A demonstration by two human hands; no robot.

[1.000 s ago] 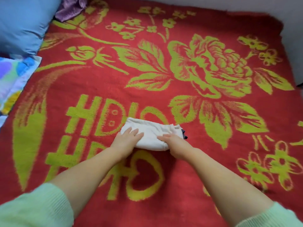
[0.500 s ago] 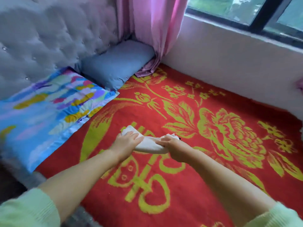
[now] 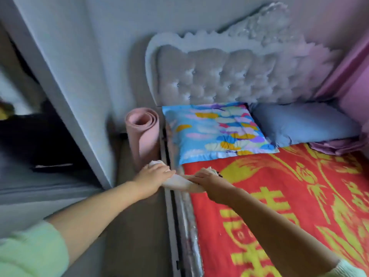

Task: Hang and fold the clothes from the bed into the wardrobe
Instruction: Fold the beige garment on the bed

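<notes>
While both hands carry it, folded cream garment [image 3: 180, 182] hangs over bed edge [image 3: 186, 216], between red blanket [image 3: 279, 196] and floor. Left hand [image 3: 152, 176] grips its left end, fingers curled over top. Right hand [image 3: 207, 179] clamps right end. Wardrobe panel [image 3: 60, 76] stands left; pink rolled mat [image 3: 142, 134] beside patterned pillow [image 3: 215, 130].

A single head-worn camera looks forward and steeply down from above the near left edge of the bed [image 3: 259, 196]. Its wide lens takes in the headboard [image 3: 229, 76] at the far side, the wardrobe [image 3: 60, 86] at left, and both forearms reaching in close from the bottom of the view.
</notes>
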